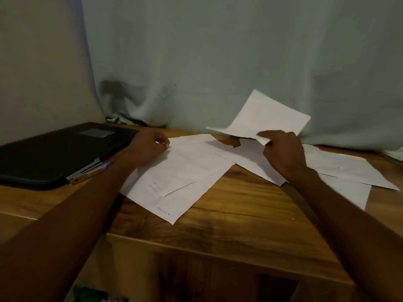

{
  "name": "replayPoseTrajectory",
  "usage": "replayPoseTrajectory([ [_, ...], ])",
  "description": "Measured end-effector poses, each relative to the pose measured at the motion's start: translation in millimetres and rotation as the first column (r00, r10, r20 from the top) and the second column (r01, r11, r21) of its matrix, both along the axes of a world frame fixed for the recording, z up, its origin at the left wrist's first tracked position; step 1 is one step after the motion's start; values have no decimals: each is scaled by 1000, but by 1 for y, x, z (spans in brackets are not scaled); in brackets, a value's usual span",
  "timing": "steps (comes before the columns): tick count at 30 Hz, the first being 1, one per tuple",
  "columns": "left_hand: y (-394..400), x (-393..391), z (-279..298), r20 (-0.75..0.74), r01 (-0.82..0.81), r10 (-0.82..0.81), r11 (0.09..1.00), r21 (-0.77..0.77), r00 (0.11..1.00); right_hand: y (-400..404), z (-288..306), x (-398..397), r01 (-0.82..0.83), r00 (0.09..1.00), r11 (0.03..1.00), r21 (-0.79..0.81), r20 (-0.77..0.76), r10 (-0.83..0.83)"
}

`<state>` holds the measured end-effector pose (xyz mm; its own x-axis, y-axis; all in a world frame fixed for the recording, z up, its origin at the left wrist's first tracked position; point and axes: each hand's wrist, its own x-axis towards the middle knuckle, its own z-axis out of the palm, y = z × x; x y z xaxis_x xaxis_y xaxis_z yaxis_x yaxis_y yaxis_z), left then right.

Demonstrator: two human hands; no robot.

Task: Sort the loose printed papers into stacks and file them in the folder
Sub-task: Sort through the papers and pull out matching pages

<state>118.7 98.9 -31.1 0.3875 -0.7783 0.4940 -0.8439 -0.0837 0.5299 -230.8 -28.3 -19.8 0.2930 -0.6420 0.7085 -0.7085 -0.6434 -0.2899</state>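
Sorting papers, one sheet lifted.

I see the right hand (283,152) pinching a sheet (265,117) above the loose papers (185,168) on the table (229,214). Left hand (148,147), fingers curled, rests on them beside the closed black folder (58,151).

On the worktop (229,205), the folder (54,153) lies at nine o'clock, with pens (91,171) along its near right edge. Overlapping papers (181,173) spread from the centre to three o'clock. One sheet (266,116) is lifted at one o'clock. A curtain (218,62) hangs behind, at twelve.
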Motion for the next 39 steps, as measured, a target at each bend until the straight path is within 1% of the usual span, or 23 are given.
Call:
replayPoseTrajectory([
  [1,0,3,-1,31,-16,15,998,53,999,-3,-3,0,64,993,991,119,-110,-51],
  [3,1,7,-3,56,-13,5,988,153,998,-3,-4,1,187,940,925,330,-332,-71],
  [4,2,8,-3,54,-4,-6,984,180,999,-5,-3,0,228,914,890,395,-402,-55],
  [5,2,9,-3,47,5,-14,981,193,999,-8,-1,1,243,901,867,435,-432,-36],
  [7,4,10,-2,44,8,-18,980,201,999,-8,5,3,204,898,847,490,-439,38],
  [9,4,11,-1,37,1,-9,979,205,999,-9,7,6,133,906,819,558,-403,128],
  [10,5,12,-1,27,1,-6,979,203,1000,-8,5,7,133,894,818,559,-424,145],
  [12,6,12,-2,-17,8,-5,982,187,1000,0,6,8,197,830,862,468,-547,107],
  [13,7,12,-1,-45,19,-11,985,172,999,4,10,9,203,812,890,408,-578,80],
  [14,9,13,-1,-69,37,-27,987,158,997,8,14,9,171,821,917,360,-567,70],
  [16,14,14,-1,-96,87,-74,986,145,993,14,21,10,12,891,959,282,-439,118],
  [17,18,15,-1,-101,112,-98,982,153,990,17,20,14,-101,916,966,237,-358,184],
  [18,21,18,-2,-102,137,-121,976,170,987,23,19,18,-222,919,955,196,-286,272],
  [20,28,24,-3,-95,179,-162,958,226,982,40,13,32,-405,872,901,153,-233,432],
  [22,32,27,-5,-86,202,-186,945,257,979,59,7,50,-499,815,844,197,-225,535],
  [23,32,27,-5,-81,204,-189,946,252,979,68,6,58,-522,794,821,230,-220,566],
  [25,30,25,-6,-49,190,-184,953,234,982,81,2,73,-514,772,798,314,-236,590],
  [27,27,25,-7,-15,162,-164,957,241,986,87,-2,82,-465,745,782,415,-293,599],
  [29,24,28,-7,-29,142,-139,962,234,990,87,-5,85,-410,701,755,512,-353,620],
  [32,23,29,-5,-32,120,-116,972,203,993,81,-6,83,-368,676,709,601,-351,648],
  [34,23,26,-5,-25,116,-113,973,201,993,77,-6,83,-373,679,702,607,-338,652],
  [37,22,22,-4,-39,118,-113,978,170,993,77,-8,84,-416,702,743,525,-334,629],
  [39,23,22,-3,-78,116,-106,982,149,991,77,-8,84,-449,695,755,478,-343,632],
])
